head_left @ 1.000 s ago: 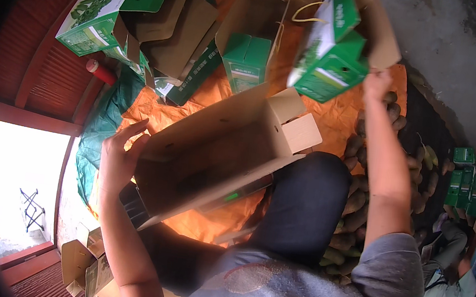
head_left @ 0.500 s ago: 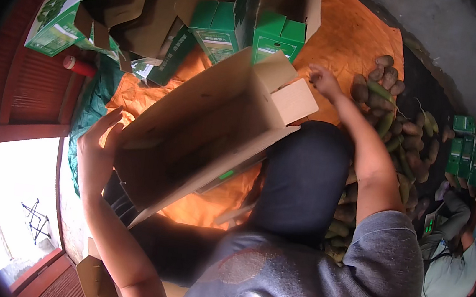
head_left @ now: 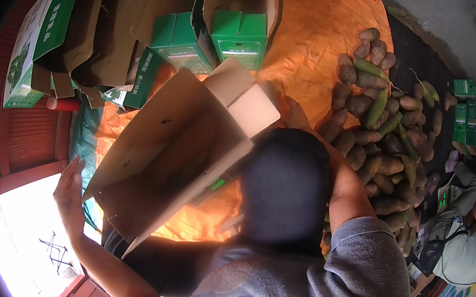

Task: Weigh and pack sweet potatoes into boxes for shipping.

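An empty-looking cardboard box [head_left: 159,139] lies tilted in front of me, its open side facing up and its pale end flaps [head_left: 254,110] spread at the far right end. Beside the box's near left end is my left hand [head_left: 71,190], fingers stretched out and holding nothing; whether it touches the cardboard I cannot tell. My right hand [head_left: 294,115] reaches past my raised knee, just right of the flaps, over the orange sheet [head_left: 323,34]. Its fingers are extended and slightly blurred, with no held thing visible. Right of it spreads a heap of brown, potato-like tubers [head_left: 387,165] with green, elongated vegetables [head_left: 377,109] among them.
Several open green cartons [head_left: 239,36] stand along the far left. A red cylinder [head_left: 64,104] lies near the wall. At the far right, green boxes [head_left: 471,124] are stacked, and another person [head_left: 466,248] sits near a device with a green display [head_left: 443,197].
My right hand has come down and nearer the box flaps. The left hand has drawn slightly left and down from the box's edge. The view has shifted, showing more of the tuber heap.
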Tool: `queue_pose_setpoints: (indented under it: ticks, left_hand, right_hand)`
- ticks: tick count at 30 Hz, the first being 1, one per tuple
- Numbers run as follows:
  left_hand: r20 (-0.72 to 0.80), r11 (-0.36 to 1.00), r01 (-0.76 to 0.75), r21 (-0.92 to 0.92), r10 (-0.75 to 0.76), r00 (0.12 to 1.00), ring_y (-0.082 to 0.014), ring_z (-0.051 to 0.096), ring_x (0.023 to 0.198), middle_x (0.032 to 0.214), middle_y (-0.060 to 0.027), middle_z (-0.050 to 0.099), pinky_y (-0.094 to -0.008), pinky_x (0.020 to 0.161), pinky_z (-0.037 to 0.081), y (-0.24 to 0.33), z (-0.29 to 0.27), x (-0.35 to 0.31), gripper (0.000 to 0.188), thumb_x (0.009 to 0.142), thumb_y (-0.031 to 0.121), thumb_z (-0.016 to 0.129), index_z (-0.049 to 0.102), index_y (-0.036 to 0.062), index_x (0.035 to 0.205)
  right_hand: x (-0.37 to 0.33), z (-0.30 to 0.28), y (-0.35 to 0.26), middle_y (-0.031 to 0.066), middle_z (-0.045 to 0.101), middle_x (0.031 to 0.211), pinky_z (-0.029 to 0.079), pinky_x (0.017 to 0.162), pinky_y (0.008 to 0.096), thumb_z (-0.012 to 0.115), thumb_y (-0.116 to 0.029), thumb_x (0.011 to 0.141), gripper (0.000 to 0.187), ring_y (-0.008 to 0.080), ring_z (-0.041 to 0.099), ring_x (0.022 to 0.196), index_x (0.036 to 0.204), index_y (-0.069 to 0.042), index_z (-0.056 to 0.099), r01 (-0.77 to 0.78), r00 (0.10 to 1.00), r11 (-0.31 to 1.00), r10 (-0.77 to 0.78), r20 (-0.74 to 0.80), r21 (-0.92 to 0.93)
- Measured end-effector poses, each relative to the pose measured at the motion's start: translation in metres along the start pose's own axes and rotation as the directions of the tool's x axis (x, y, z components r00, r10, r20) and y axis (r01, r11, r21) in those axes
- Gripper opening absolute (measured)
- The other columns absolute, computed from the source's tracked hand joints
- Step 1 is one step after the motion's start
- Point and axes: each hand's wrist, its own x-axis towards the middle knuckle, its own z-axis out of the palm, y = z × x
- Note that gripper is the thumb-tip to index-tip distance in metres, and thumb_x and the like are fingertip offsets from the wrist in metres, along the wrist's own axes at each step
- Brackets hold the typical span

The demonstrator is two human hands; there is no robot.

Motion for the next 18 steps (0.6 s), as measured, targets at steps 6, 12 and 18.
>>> queue_pose_setpoints:
  ticks: [6,12,18]
  left_hand:
    - [-0.068,0.990,0.050,-0.129,-0.059,0.996,-0.0282,0.060,0.129,0.133,-0.0200,0.065,-0.0420,0.112,0.044,-0.012,0.004,0.016,0.036,0.104,0.013,0.054,0.060,-0.0025,0.137]
    - [-0.032,0.996,0.052,-0.073,-0.055,0.998,-0.0280,0.060,0.128,0.134,-0.0176,0.065,-0.0436,0.114,0.043,-0.028,0.003,0.030,0.034,0.104,0.014,0.055,0.063,-0.0003,0.134]
    - [-0.091,0.989,0.147,0.000,-0.146,0.985,-0.0270,0.062,0.125,0.133,-0.0144,0.066,-0.0434,0.114,0.043,-0.029,0.004,0.038,0.034,0.104,0.015,0.057,0.064,0.0000,0.133]
  right_hand:
    - [0.060,0.026,-0.008,0.0272,0.051,0.141,0.042,0.111,0.0475,0.083,-0.049,0.075,0.105,0.0405,0.052,0.130,0.151,0.001,0.031,-0.205,0.979,0.961,0.204,0.028,0.184]
    - [0.081,0.052,-0.047,0.0240,0.050,0.143,0.044,0.107,0.0490,0.085,-0.061,0.067,0.110,0.0382,0.051,0.133,0.144,0.000,0.037,-0.543,0.835,0.837,0.547,0.056,-0.076]
    - [0.085,0.060,-0.070,0.0239,0.050,0.143,0.044,0.108,0.0491,0.086,-0.054,0.069,0.110,0.0383,0.051,0.133,0.147,0.001,0.032,-0.703,0.706,0.711,0.702,0.096,-0.027]
